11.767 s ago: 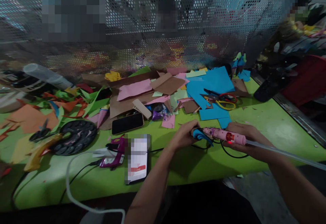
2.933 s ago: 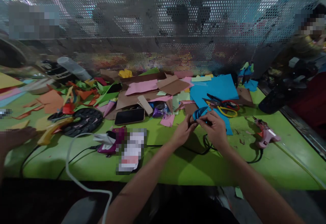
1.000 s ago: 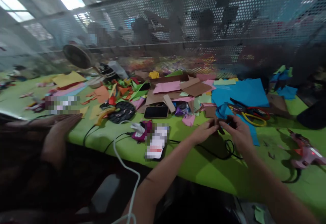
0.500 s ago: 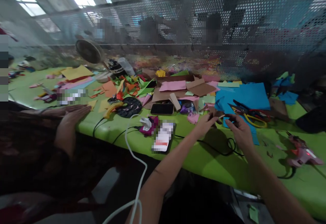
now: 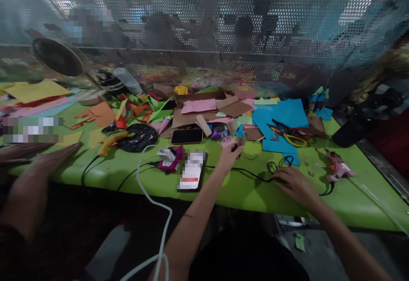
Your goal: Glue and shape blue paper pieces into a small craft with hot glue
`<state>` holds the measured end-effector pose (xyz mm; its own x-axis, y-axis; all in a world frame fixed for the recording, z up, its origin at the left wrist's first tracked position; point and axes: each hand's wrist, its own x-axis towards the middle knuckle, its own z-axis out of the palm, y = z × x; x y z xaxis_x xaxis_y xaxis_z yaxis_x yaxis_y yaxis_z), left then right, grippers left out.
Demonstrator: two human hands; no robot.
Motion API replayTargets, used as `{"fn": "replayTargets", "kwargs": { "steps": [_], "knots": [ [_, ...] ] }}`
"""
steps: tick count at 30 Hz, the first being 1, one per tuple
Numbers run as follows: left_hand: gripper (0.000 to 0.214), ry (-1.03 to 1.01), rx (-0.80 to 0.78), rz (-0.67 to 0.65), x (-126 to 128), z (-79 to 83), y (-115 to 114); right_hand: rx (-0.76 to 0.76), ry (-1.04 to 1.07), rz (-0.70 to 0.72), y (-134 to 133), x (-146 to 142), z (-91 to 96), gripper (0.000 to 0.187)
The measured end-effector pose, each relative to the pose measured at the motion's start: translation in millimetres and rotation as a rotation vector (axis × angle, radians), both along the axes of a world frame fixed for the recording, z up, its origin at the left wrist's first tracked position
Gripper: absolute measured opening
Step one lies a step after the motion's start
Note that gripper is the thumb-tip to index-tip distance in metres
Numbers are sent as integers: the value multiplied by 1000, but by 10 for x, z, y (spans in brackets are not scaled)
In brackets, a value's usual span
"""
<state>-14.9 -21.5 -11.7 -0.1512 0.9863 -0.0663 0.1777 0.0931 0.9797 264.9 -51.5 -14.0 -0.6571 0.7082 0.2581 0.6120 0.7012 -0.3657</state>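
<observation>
My left hand (image 5: 230,155) reaches forward over the green table (image 5: 243,191). Its fingertips are pinched together by a pink paper scrap (image 5: 228,141) and a small blue paper piece (image 5: 240,132); what they grip is too small to make out. Flat on the table lies my right hand (image 5: 292,183), fingers stretched out, beside a coiled black cord (image 5: 277,167). A pink glue gun (image 5: 338,169) lies to the right of that hand. Red and yellow scissors (image 5: 292,135) rest on blue paper sheets (image 5: 283,115) further back.
Coloured paper scraps (image 5: 143,106) are heaped along a perforated metal screen (image 5: 204,38). A black phone (image 5: 187,136), a second phone (image 5: 191,170), a round black tray (image 5: 139,137) and a white cable (image 5: 150,196) lie left of centre. Another person's hand (image 5: 47,162) rests at the left edge.
My hands have parted. The right one dropped flat onto the table near the cord, and the left one moved forward to the pink scrap. The view swung back to the right.
</observation>
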Motion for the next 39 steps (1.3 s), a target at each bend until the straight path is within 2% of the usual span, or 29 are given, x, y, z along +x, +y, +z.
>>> {"fn": "replayTargets", "kwargs": {
  "steps": [4, 10, 16, 19, 24, 27, 30, 32, 35, 39],
  "knots": [
    [24, 95, 0, -2, 137, -20, 14, 54, 25, -13, 44, 47, -3, 16],
    [35, 453, 32, 46, 284, 55, -57, 70, 57, 20, 44, -39, 125, 14],
    [24, 655, -5, 22, 302, 22, -115, 75, 54, -14, 56, -81, 221, 15],
    [26, 683, 22, 44, 267, 14, -132, 73, 47, -21, 89, -110, 304, 15],
    [28, 514, 124, 193, 191, 53, -162, 63, 70, -5, 303, -399, 544, 16],
    [29, 266, 248, 366, 143, 63, -169, 45, 87, 45, 542, -807, 692, 19],
    [31, 56, 319, 515, 96, 51, -160, 25, 41, 97, 822, -1335, 751, 23],
    [34, -53, 347, 578, 72, 40, -148, 9, -110, 55, 1001, -1682, 718, 27],
    [39, -231, 403, 642, 48, 32, -134, 9, -168, 26, 1207, -2090, 586, 31],
    [39, -308, 444, 654, 15, 25, -122, 29, -209, -72, 1320, -2362, 394, 45]
  ]
}}
